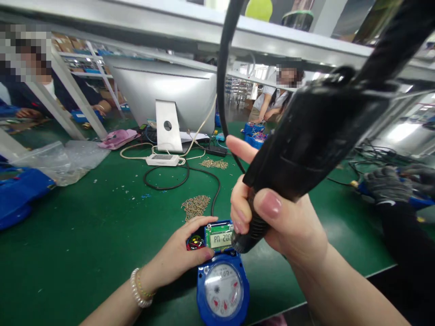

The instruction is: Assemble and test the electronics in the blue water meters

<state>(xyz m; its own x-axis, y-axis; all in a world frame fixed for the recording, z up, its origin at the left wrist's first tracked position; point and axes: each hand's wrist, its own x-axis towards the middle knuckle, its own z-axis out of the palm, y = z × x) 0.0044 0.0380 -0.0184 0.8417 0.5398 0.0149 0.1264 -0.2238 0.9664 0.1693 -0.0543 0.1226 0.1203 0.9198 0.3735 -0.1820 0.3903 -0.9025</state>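
Observation:
A blue meter (201, 290) with a round dial lies near the table's front edge. Its upper housing is uncovered, showing a green circuit board with a display (220, 239) and coloured wires beside it. My left hand (180, 249) grips this upper housing from the left, thumb below and fingers along the top. Wrapped in my right hand (285, 217) is a black power screwdriver (306, 131), tilted, its lower end over the right side of the circuit board. The tool hides its own tip. My right index finger sticks out along the tool's left side.
Small screws lie in piles (196, 207) behind the meter. Farther back are a monitor (166, 90), a white adapter (165, 160) and black cable. Plastic bags (68, 158) and a blue part (20, 194) lie left. Gloved hands (389, 183) of a person are at right; other people sit behind.

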